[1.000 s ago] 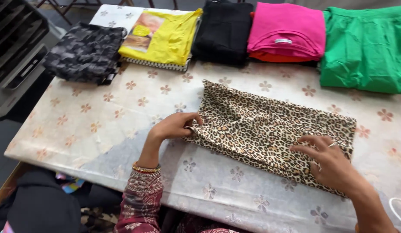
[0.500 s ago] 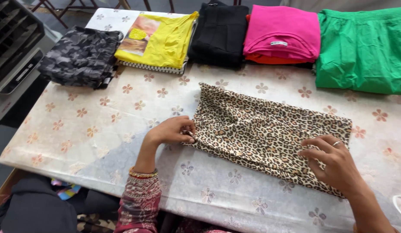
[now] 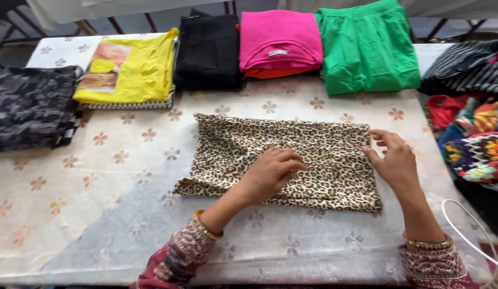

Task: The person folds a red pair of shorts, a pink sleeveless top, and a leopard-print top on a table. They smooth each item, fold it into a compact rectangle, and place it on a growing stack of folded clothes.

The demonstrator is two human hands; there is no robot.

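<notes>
A folded leopard-print cloth (image 3: 324,144) lies flat in the middle of the table (image 3: 99,214), which has a pale flower-patterned cover. My left hand (image 3: 273,171) rests palm down on the cloth's middle, fingers together, pressing it flat. At the cloth's right edge my right hand (image 3: 393,160) touches the fabric with its fingers spread. Both wrists wear gold bangles and patterned maroon sleeves.
Folded clothes line the far edge: a dark camouflage piece (image 3: 29,104), a yellow shirt (image 3: 134,69), a black garment (image 3: 208,48), a pink one (image 3: 278,40) and a green one (image 3: 366,45). A heap of colourful clothes (image 3: 473,134) lies at right. A white cable (image 3: 468,235) curves near the right corner.
My left hand moved from the cloth's left edge onto its middle. My right hand shifted from the lower right corner up to the right edge. The camera view swung right.
</notes>
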